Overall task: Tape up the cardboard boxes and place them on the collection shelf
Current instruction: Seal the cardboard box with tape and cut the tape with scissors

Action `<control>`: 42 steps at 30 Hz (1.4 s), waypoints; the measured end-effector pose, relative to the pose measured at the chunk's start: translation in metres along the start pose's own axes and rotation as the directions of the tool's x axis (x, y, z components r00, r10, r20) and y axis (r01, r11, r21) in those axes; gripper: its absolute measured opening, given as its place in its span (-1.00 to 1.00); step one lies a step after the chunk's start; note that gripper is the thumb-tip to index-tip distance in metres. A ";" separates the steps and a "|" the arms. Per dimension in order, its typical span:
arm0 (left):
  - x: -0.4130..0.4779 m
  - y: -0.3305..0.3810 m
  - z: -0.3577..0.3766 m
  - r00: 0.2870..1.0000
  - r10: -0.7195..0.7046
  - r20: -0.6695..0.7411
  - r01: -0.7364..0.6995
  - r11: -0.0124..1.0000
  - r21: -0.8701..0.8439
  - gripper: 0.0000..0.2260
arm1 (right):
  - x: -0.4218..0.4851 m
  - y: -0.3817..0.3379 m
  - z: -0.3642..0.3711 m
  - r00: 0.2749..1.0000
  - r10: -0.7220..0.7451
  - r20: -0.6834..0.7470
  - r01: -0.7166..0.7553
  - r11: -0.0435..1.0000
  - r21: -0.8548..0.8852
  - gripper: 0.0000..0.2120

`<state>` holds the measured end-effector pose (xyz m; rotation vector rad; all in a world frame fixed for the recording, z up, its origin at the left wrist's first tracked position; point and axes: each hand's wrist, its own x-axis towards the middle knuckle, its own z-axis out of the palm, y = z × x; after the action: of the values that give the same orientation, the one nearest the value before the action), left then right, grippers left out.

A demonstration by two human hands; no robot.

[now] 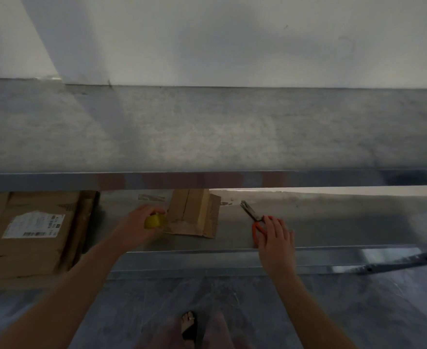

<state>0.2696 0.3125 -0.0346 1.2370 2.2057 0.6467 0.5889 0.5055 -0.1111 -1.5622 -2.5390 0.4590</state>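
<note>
Left hand grips yellow tape; white barcode label on box unreadable.

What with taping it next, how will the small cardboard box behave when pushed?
Probably light: the small cardboard box is little, with loose-looking flaps. It would likely slide on the smooth metal shelf. Its creased walls seem floppy and may buckle.

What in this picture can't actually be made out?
Head view:
Small box: far end hidden behind the upper shelf rail.
Large box: cut off by the left edge; label too blurred to read.
Tape roll: mostly covered by the left hand.
Scissors: handles partly under the right hand.
</note>
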 end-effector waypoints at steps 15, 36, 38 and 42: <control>-0.020 0.014 0.000 0.998 -0.053 -0.033 0.053 0.998 0.015 -0.67 | 0.008 0.000 -0.014 0.978 0.131 0.161 -0.104 0.981 -0.167 -0.62; 0.000 -0.006 -0.022 0.978 0.156 0.138 -0.161 0.987 0.026 -0.63 | -0.111 -0.217 -0.018 0.980 0.138 0.141 -0.162 0.972 0.173 -0.63; 0.000 -0.009 -0.024 0.975 0.162 0.150 -0.163 0.987 -0.008 -0.65 | -0.108 -0.216 -0.016 0.973 0.176 0.148 -0.197 0.970 0.143 -0.65; 0.000 -0.011 -0.027 0.957 0.177 0.230 -0.166 0.984 -0.069 -0.62 | -0.103 -0.209 -0.024 0.983 0.169 0.074 -0.177 0.978 0.109 -0.70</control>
<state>0.2458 0.3037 -0.0214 1.4134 1.8929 0.5835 0.4648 0.3311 -0.0160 -1.7593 -2.3829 0.6739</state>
